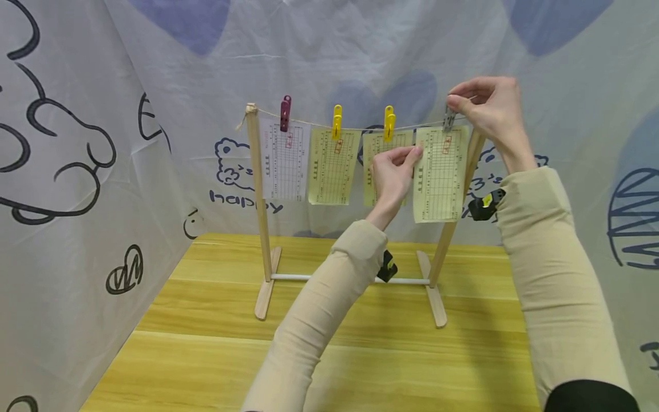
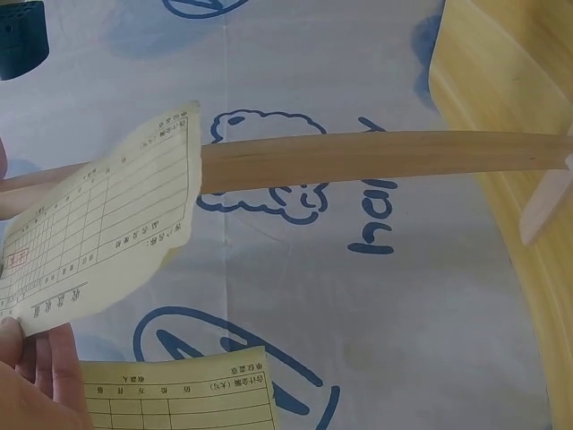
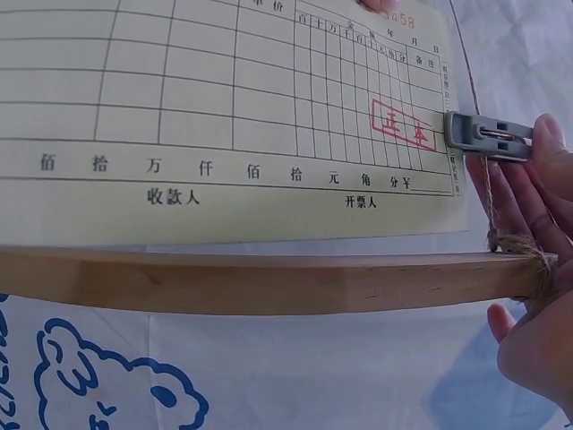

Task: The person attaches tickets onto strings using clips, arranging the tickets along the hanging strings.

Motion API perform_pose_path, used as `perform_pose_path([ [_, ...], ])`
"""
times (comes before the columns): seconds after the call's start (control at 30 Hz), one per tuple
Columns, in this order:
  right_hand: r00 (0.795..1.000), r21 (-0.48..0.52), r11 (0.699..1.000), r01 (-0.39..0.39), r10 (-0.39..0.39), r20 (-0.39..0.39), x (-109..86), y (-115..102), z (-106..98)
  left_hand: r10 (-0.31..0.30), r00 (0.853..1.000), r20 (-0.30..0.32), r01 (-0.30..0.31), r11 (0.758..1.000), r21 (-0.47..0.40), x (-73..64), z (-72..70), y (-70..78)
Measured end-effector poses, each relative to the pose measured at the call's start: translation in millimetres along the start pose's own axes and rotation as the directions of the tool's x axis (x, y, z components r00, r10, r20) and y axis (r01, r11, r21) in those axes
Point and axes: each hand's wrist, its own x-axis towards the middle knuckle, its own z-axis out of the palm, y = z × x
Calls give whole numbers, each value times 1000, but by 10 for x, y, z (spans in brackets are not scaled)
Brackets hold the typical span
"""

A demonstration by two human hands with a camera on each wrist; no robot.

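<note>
My right hand (image 1: 495, 111) pinches a grey clothespin (image 1: 449, 118) at the right end of a thin string. In the right wrist view the clothespin (image 3: 491, 137) sits over the string and the edge of a yellow receipt sheet (image 3: 206, 193). Thumb and fingers of my left hand (image 1: 393, 176) pinch the left edge of that same receipt sheet (image 1: 439, 189). Its lower end curls freely in the left wrist view. Behind my left hand hangs another yellow sheet (image 1: 372, 154), partly covered, under a yellow clothespin (image 1: 389, 123).
A second yellow clothespin (image 1: 337, 122) holds a yellow sheet (image 1: 333, 171), and a dark red one (image 1: 285, 113) holds a white sheet (image 1: 284, 171). The string spans a wooden stand (image 1: 260, 217) with a white crossbar (image 1: 293, 277), on a wood-grain table (image 1: 206, 355). A patterned cloth hangs behind.
</note>
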Motion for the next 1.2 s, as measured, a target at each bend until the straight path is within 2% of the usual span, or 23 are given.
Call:
perform_pose_path([
  [0.4,998,31,999,-34,32,61,3,-15,-36,-2,1000,9,2,1000,-28,1,4,-2],
  [0.67,995,14,999,-39,38,87,12,-8,-43,0,1000,-2,0,1000,3,8,-1,5],
  [1.2,986,22,997,-79,75,147,6,-35,-94,-1,1000,4,1,1000,5,5,1,21],
])
